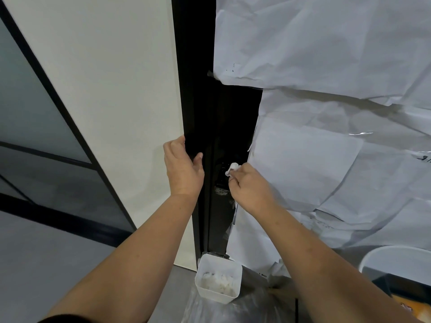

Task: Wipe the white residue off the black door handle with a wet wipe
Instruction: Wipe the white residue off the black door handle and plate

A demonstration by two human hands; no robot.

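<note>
Crumpled white protective paper (326,54) covers most of the door in front of us, leaving a dark gap where the black door handle (221,177) sits, fixed to the door and only dimly visible. We judge it rigid and smooth, likely slick once damp, so it needs no holding, only firm rubbing. White residue (221,191) shows as pale streaks just below the spot we are working.

Our wet wipe (231,169) is bunched into a small wad, soft and limp, best pinched tight so a firm pad faces the metal. Our right hand (250,187) is clenched around it, pressing it against the handle area. Our left hand (183,167) curls over the black door edge (193,127), fingers wrapped behind it, which we take as steadying the door against the rubbing.

Further out, a cream wall panel (105,89) stands to the left, with dark-framed frosted glass (28,113) beyond it. On the grey floor (46,264) below us sits a small white tub (218,282) holding what look like used wipes, resting on clear plastic sheeting (233,308). A white bucket rim (396,252) shows at lower right.
</note>
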